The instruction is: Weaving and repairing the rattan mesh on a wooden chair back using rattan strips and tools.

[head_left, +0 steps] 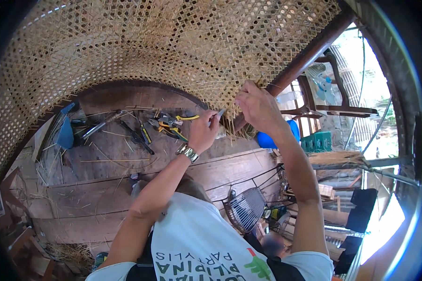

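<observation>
A large woven cane panel [173, 42] in a dark wooden frame [309, 54] arches over the top of the view. My right hand [258, 105] pinches loose cane strands [237, 126] at the panel's lower edge, next to the frame rail. My left hand [202, 132], with a metal watch on its wrist, is closed around a small grey-tipped tool [219, 114] held up against the same edge, just left of my right hand. The two hands are almost touching.
Below lies a worn wooden plank bench [103, 164] with yellow-handled pliers [173, 125], dark hand tools [136, 136], a blue piece [65, 133] and scattered straw. At the right are a fan grille [246, 208], a blue round object [267, 139], a green crate [319, 140] and chair frames [333, 100].
</observation>
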{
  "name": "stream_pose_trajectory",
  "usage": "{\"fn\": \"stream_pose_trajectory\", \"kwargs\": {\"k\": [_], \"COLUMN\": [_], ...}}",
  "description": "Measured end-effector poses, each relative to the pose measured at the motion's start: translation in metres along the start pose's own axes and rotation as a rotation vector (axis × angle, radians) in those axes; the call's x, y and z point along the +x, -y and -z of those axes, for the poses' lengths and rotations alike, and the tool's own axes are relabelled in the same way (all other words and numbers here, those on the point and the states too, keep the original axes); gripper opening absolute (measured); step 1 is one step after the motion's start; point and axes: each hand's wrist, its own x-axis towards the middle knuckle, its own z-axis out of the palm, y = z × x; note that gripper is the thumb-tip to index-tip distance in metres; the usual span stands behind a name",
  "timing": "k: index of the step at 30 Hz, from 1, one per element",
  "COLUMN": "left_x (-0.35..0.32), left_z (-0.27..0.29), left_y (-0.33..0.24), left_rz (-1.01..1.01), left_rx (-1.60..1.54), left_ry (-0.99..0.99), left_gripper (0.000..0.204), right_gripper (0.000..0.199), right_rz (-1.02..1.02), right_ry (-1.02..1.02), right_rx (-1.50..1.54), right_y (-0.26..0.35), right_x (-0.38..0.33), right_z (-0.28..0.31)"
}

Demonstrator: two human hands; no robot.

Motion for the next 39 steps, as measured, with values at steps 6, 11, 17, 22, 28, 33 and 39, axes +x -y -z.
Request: {"fn": "stream_pose_trajectory", "kwargs": {"k": [6,11,17,22,28,33,39], "left_x": [0.018,0.039,0.042,0.035,0.034,0.045,0.056], "left_z": [-0.013,-0.008,-0.029,-0.039,-0.037,-0.03,-0.033], "left_y": [-0.024,-0.037,-0.034,-0.029,-0.025,-0.007,0.002], "left_rz": [-0.019,-0.04,-0.043,-0.078,-0.128,0.221,0.197], "left_rx": [0.103,0.195,0.179,0.11,0.195,-0.385,-0.329], "left_ry": [0.031,0.035,-0.013,-0.061,-0.124,0.209,0.165], "left_gripper": [0.029,0.027,0.026,0.024,0.024,0.035,0.044], "right_gripper": [0.008,0.01,0.012,0.011,0.014,0.02,0.033], "right_rz": [0.018,-0.056,-0.041,-0.027,0.087,0.086,0.168], "right_ry": [-0.016,-0.029,-0.016,-0.007,0.005,-0.059,0.063], "right_rx": [-0.153,-0.147,-0.156,-0.166,-0.282,-0.288,-0.344], "right_y": [-0.01,-0.001,0.001,-0.006,-0.02,-0.009,-0.011], "right_x": [-0.002,0.001,-0.006,-0.008,-0.001,-0.011,-0.017], "right_z": [-0.024,-0.023,-0.023,-0.029,-0.051,-0.064,-0.052]}}
